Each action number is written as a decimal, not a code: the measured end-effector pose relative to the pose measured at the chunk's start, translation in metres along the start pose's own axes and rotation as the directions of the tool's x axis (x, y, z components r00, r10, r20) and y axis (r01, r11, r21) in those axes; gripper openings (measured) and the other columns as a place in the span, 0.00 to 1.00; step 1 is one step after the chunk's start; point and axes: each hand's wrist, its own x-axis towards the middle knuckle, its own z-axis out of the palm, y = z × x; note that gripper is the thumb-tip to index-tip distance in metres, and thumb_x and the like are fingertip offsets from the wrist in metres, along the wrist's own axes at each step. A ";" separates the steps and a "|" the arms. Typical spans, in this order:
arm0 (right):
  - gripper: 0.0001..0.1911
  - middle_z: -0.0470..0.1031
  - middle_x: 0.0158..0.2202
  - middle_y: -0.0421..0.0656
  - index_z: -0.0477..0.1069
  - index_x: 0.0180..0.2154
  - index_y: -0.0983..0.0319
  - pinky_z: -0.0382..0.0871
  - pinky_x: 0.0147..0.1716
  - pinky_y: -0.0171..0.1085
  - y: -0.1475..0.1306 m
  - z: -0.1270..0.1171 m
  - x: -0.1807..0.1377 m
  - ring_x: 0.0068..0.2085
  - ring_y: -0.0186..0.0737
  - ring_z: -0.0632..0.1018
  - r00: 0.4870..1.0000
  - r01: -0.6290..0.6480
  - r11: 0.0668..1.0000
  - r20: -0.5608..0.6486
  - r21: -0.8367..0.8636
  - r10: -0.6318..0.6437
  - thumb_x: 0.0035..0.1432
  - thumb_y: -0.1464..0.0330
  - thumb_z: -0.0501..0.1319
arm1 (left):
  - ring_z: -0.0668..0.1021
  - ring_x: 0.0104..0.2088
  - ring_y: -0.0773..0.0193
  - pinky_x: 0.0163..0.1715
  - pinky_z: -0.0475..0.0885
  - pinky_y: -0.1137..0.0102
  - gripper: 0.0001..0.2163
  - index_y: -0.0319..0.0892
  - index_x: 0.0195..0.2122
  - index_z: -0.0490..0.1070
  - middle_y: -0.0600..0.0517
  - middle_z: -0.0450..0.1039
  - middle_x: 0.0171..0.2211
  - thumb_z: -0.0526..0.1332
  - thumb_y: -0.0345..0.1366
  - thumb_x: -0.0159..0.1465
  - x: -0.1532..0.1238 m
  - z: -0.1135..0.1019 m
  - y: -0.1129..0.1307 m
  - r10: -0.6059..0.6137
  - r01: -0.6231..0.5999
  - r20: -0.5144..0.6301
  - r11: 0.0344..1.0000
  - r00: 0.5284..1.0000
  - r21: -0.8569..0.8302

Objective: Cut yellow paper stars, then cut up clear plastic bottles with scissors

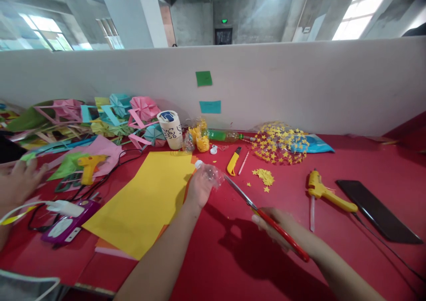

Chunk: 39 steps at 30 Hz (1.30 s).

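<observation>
My left hand (pixel 199 189) is closed around a clear plastic bottle top (pixel 215 176), whose white cap (pixel 199 164) shows above the fingers. In my right hand (pixel 274 227) are long scissors (pixel 240 193) with red handles. Their blades point up and left, with the tips at the right edge of the plastic; whether they touch it I cannot tell. Just beyond lie a yellow utility knife (pixel 233 161), a short striped stick (pixel 244 163) and a small pile of yellow stars (pixel 264 176).
Yellow paper sheets (pixel 146 203) lie left of my arm. A yellow glue gun (pixel 328 194) and dark tablet-like slab (pixel 377 210) lie right. Behind stand a white canister (pixel 170 131) and a star-covered clear dome (pixel 279 143). Another person's hand (pixel 20 181) is far left, near a purple power strip (pixel 71 223).
</observation>
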 end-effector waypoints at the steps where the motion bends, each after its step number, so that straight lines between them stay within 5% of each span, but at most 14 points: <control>1: 0.28 0.60 0.20 0.35 0.60 0.27 0.60 0.53 0.19 0.30 0.000 -0.001 -0.001 0.21 0.31 0.64 1.000 0.017 0.999 -0.006 -0.042 -0.018 0.62 0.43 0.52 | 0.78 0.31 0.67 0.36 0.73 0.72 0.08 0.38 0.32 0.74 0.51 0.77 0.30 0.61 0.36 0.64 0.000 0.000 0.000 0.001 -0.001 -0.019 1.000 1.000 -0.011; 6: 0.28 0.62 0.22 0.38 0.60 0.24 0.61 0.53 0.22 0.31 -0.002 0.000 0.000 0.25 0.34 0.65 0.999 0.027 0.979 -0.028 -0.204 -0.033 0.60 0.44 0.56 | 0.78 0.30 0.67 0.35 0.73 0.71 0.07 0.38 0.33 0.73 0.50 0.77 0.30 0.60 0.36 0.65 0.002 -0.001 0.000 0.012 -0.012 -0.062 1.000 0.998 -0.013; 16: 0.32 0.57 0.16 0.32 0.61 0.28 0.60 0.53 0.14 0.28 -0.009 0.009 -0.001 0.16 0.28 0.61 0.994 -0.087 0.979 0.080 0.182 0.073 0.56 0.36 0.52 | 0.78 0.29 0.68 0.33 0.72 0.72 0.08 0.38 0.36 0.72 0.51 0.77 0.30 0.63 0.38 0.63 0.002 -0.001 -0.008 0.011 -0.012 0.027 1.000 1.000 0.028; 39: 0.32 0.58 0.16 0.31 0.63 0.28 0.60 0.56 0.12 0.26 0.005 0.023 0.009 0.15 0.27 0.61 0.993 -0.106 0.963 0.081 0.248 0.089 0.56 0.37 0.54 | 0.78 0.30 0.68 0.36 0.72 0.73 0.10 0.37 0.35 0.73 0.51 0.77 0.31 0.62 0.41 0.64 0.003 -0.004 -0.014 0.020 -0.027 0.078 0.996 0.997 0.088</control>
